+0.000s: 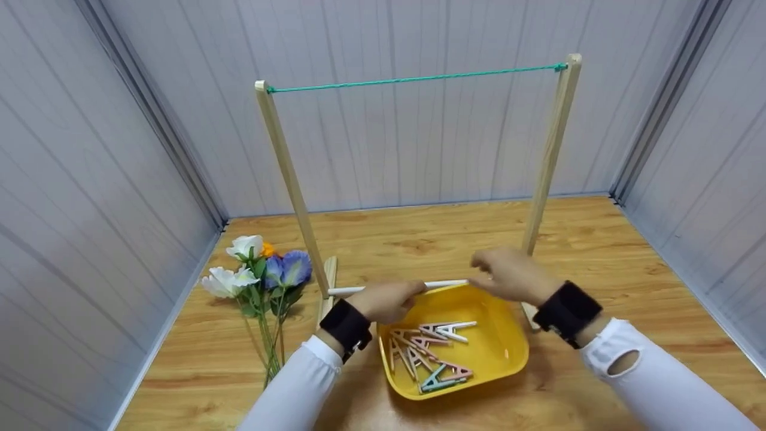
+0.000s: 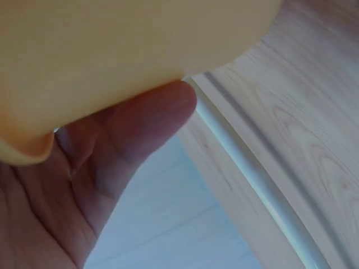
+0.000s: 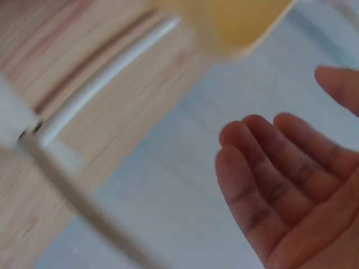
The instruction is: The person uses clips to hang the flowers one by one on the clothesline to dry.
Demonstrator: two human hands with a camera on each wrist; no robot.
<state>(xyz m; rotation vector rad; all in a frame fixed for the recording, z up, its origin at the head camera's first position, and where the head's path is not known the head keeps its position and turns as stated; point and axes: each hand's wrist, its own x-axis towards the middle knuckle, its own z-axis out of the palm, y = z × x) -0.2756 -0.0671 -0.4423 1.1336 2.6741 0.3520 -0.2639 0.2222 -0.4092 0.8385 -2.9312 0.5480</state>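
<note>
A yellow plastic basin (image 1: 497, 326) stands on the table near the front, with several clothespins (image 1: 458, 372) in pink, white and green lying inside. At its far left rim, my left hand (image 1: 389, 301) grips the basin. In the left wrist view the thumb (image 2: 151, 115) presses along the outer wall of the basin (image 2: 129, 50), and the other fingers are mostly hidden. My right hand (image 1: 508, 275) hovers by the far right corner. Seen from the right wrist, its fingers (image 3: 269, 168) are loosely bent, hold nothing and stay apart from the basin (image 3: 247, 28).
Behind the basin stands a wooden frame (image 1: 550, 149) with a green string (image 1: 413, 79) tied between two posts. A white rod (image 1: 446, 284) joins its feet low down. Artificial flowers (image 1: 272, 281) lie at the left. Panel walls (image 1: 389, 137) enclose the table (image 1: 419, 233).
</note>
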